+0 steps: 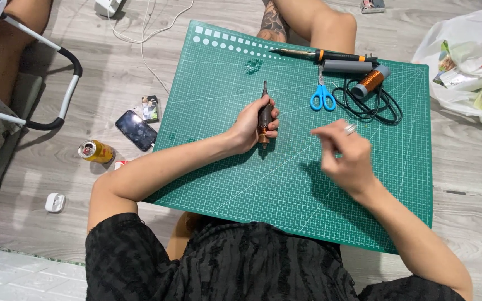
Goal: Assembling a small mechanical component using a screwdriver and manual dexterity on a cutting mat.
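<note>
While the left hand [250,126] was closed around a dark pen-shaped tool [265,114] with copper wire wound near its lower end, the tool lay lengthwise on the green cutting mat [285,184], near the mat's centre. The right hand [346,159] hovered above the mat to the right, blurred; its thumb and forefinger appeared pinched together, but whether they held a strand of wire could not be told. A spool of copper wire [369,82] lay near the far right of the mat on a coiled black cord [375,106], beside blue-handled scissors [322,95] and a soldering iron [322,55]. Judged from this position, a fine strand could snap or slacken if pulled unevenly, and the winding could loosen if the left hand's grip shifted. A drink can [95,151] and phone [136,130] lay on the floor, left of the mat.
</note>
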